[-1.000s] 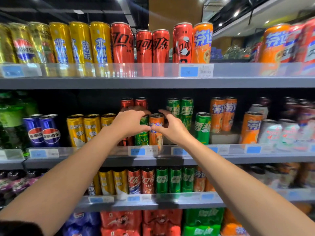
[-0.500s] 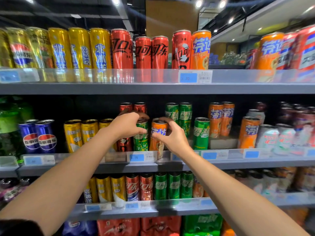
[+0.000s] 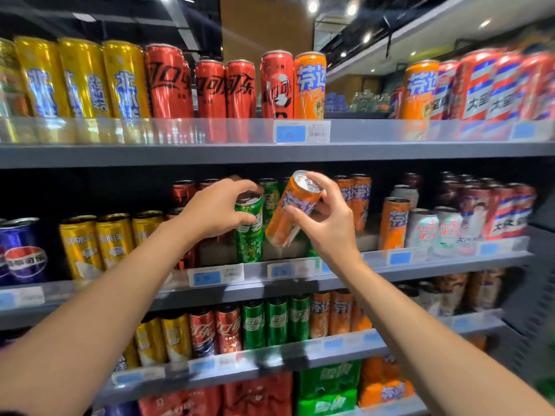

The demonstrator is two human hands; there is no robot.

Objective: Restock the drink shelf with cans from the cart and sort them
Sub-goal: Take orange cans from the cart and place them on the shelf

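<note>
My right hand (image 3: 326, 223) holds an orange can (image 3: 292, 207) lifted off the middle shelf (image 3: 420, 273) and tilted, its silver top pointing up and right. My left hand (image 3: 217, 210) grips the top of a green can (image 3: 249, 232) that stands upright at the shelf's front. More green cans (image 3: 270, 196) stand just behind, red cans (image 3: 183, 192) to the left, orange cans (image 3: 356, 195) to the right. The cart is out of view.
The top shelf (image 3: 210, 154) carries yellow, red and orange tall cans. Yellow cans (image 3: 99, 243) and blue cans (image 3: 21, 250) fill the middle shelf's left, an orange can (image 3: 393, 223) and white cans (image 3: 432, 229) its right. The lower shelf (image 3: 270, 360) holds mixed cans above boxed packs.
My right hand has lifted the orange can off the shelf and tilted it to the right. My left hand has closed over the green can's top. The view has shifted closer.
</note>
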